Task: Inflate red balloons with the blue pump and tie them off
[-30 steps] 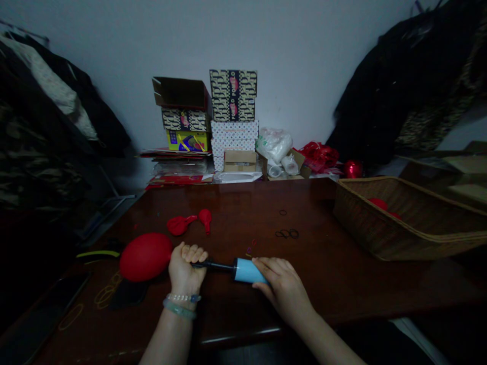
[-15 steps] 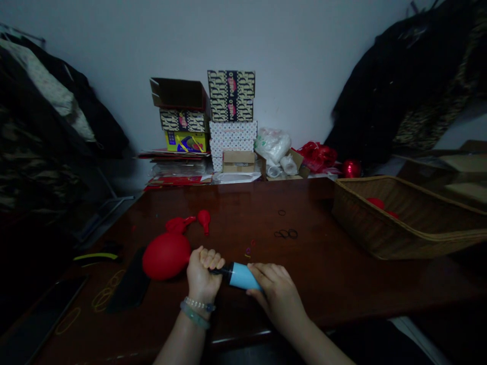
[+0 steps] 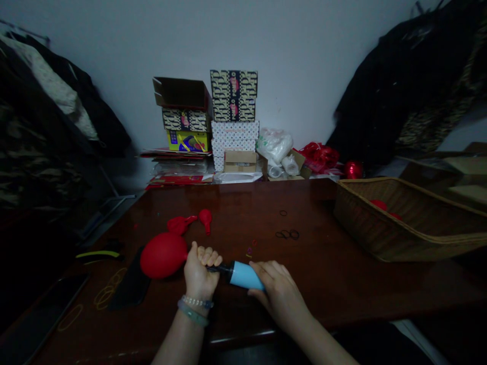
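Note:
A partly inflated red balloon (image 3: 163,255) lies to the left of my left hand (image 3: 200,271). That hand is closed in a fist around the balloon's neck and the black nozzle of a hand pump; the nozzle's tip is hidden inside the fist. The balloon pump (image 3: 245,275) has a light blue barrel and lies nearly level, slanting down to the right. My right hand (image 3: 279,290) is wrapped over the barrel's right end, thumb below and fingers on top. Just beyond the balloon lie limp red balloons (image 3: 205,220) on the dark wooden table (image 3: 243,203).
A wicker basket (image 3: 380,238) with red items stands at right. Black rubber bands (image 3: 288,234) lie mid-table. Yellow bands (image 3: 106,294), a dark flat pad (image 3: 131,284) and a phone-like slab (image 3: 41,317) are at left. Boxes (image 3: 234,96) are stacked along the back wall.
My left hand and the balloon have shifted slightly left, and the gap between my two hands is a little wider. The view has also moved slightly.

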A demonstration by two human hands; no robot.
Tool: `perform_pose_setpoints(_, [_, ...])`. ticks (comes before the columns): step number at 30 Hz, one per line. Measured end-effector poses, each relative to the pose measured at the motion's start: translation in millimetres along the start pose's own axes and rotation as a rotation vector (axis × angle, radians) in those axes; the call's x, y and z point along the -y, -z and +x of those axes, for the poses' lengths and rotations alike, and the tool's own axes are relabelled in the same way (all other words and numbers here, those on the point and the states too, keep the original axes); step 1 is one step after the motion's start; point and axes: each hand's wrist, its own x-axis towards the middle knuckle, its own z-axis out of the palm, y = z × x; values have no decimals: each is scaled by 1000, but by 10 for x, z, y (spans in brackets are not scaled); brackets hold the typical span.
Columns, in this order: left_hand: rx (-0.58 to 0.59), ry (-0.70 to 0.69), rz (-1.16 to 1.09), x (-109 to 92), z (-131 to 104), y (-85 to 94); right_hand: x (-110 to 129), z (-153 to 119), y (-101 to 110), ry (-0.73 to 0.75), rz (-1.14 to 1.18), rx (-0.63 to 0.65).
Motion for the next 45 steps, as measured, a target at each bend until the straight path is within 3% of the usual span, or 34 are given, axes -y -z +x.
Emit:
perform_pose_setpoints(9, [-31,-45,-72,-274,89,63,-199,31,85,37,-32,-20])
perform_pose_setpoints(16, [47,-11,-109,-191,63,76,-109,0,36,22,-62,-76])
perform_pose_setpoints(20, [25,26,-109,-106,47,58,-60,-16,2,10,-59,-79])
perform_pose_setpoints(32, [-47,0,-67,-41,66,72,-190,-21,38,31,16,-11])
perform_pose_setpoints(45, [55,-51,25,-13,-16,17,-241,3,153,80,-30,-18])
